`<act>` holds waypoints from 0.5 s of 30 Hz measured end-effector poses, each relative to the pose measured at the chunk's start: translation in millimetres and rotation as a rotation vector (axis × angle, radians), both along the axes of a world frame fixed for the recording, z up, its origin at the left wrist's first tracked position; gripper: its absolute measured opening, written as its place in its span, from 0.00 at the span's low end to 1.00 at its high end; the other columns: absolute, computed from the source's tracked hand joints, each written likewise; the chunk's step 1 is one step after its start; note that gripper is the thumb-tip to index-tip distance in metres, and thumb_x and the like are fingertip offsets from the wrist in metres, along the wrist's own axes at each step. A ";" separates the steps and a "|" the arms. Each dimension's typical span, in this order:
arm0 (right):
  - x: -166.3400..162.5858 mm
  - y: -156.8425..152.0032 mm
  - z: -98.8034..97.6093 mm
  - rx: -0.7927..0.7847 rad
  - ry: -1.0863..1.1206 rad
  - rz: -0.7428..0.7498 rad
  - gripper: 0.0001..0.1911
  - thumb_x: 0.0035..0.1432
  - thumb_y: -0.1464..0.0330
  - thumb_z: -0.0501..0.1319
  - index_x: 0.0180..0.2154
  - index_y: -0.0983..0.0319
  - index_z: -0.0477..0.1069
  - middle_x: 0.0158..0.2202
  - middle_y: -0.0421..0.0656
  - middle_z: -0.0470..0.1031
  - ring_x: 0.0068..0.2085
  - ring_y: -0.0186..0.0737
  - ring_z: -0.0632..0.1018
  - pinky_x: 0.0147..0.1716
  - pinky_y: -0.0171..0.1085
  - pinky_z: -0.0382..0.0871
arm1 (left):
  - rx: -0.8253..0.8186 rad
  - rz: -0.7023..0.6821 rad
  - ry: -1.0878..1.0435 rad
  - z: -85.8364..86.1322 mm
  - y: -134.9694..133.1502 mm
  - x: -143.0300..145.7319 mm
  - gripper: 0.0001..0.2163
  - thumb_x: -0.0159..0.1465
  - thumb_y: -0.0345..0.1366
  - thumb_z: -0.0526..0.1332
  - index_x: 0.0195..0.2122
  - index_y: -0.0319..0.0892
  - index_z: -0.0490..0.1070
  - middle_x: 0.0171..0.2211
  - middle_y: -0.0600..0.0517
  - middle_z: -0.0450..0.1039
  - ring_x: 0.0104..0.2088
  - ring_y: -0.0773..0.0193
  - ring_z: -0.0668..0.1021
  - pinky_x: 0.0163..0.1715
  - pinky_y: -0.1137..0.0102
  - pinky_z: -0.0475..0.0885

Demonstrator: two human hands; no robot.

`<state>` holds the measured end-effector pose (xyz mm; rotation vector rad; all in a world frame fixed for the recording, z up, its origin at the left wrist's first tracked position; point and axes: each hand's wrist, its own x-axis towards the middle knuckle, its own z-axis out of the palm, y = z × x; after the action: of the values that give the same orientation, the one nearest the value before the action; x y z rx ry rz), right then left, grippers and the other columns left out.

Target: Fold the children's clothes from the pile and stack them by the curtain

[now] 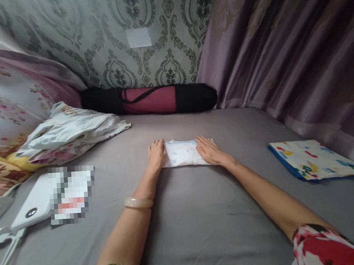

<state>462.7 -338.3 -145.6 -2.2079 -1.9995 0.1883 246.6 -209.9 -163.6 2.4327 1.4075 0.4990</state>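
A white folded cloth [182, 153] with faint pale-blue prints and a bluish far edge lies flat on the grey bed sheet [194, 219]. My left hand [157, 154] rests at its left end, fingers stretched forward along the edge. Over the right end lies my right hand [208, 149], palm down with the fingers extended. Both hands press from above and neither grips the cloth. A pale bangle [138, 202] circles my left wrist. The parts of the cloth under my palms are hidden.
Right of my arm lies a folded, colourful patterned cloth [313, 158] with a blue underside. Crumpled white clothing [75, 128] is heaped at left. Nearer are a white power bank [38, 199], a blurred-out packet [74, 194] and white cables [7, 255]. A black-and-maroon bag [151, 99] lies along the wall.
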 end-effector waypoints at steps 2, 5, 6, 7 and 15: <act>-13.9 2.5 5.6 0.022 0.001 0.043 0.36 0.68 0.55 0.34 0.66 0.74 0.50 0.68 0.53 0.48 0.69 0.46 0.48 0.66 0.46 0.41 | 0.012 0.013 -0.024 -0.2 2.2 -1.2 0.21 0.68 0.31 0.45 0.61 0.38 0.61 0.61 0.42 0.64 0.65 0.50 0.60 0.62 0.51 0.56; -35.2 6.3 12.3 0.041 0.016 0.126 0.36 0.68 0.55 0.35 0.66 0.72 0.50 0.69 0.52 0.47 0.69 0.44 0.48 0.66 0.46 0.41 | 0.035 0.034 -0.051 -0.8 5.1 -2.7 0.21 0.67 0.30 0.45 0.61 0.37 0.62 0.60 0.42 0.65 0.64 0.52 0.62 0.62 0.55 0.58; -41.0 7.8 13.3 0.046 0.023 0.150 0.35 0.68 0.55 0.35 0.66 0.71 0.50 0.69 0.52 0.47 0.69 0.43 0.48 0.66 0.46 0.41 | 0.040 0.039 -0.060 -0.9 5.9 -3.1 0.21 0.67 0.29 0.45 0.60 0.37 0.62 0.59 0.42 0.66 0.63 0.53 0.63 0.61 0.55 0.58; -45.8 9.3 13.5 0.052 0.028 0.171 0.35 0.68 0.56 0.35 0.66 0.71 0.50 0.69 0.51 0.47 0.69 0.43 0.48 0.67 0.46 0.41 | 0.044 0.045 -0.068 -1.0 6.7 -3.4 0.21 0.67 0.29 0.45 0.60 0.38 0.62 0.59 0.42 0.66 0.62 0.54 0.64 0.61 0.55 0.59; -57.3 19.8 -7.2 0.083 0.026 0.173 0.32 0.68 0.59 0.39 0.65 0.71 0.55 0.67 0.52 0.52 0.68 0.44 0.52 0.66 0.46 0.44 | 0.057 0.117 -0.183 -4.6 15.2 -5.9 0.22 0.64 0.27 0.47 0.58 0.37 0.65 0.55 0.41 0.70 0.58 0.55 0.70 0.58 0.58 0.64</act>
<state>405.4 -318.5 -152.8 -1.9740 -2.1434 0.1499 240.7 -194.7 -168.2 2.2891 1.4803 0.7778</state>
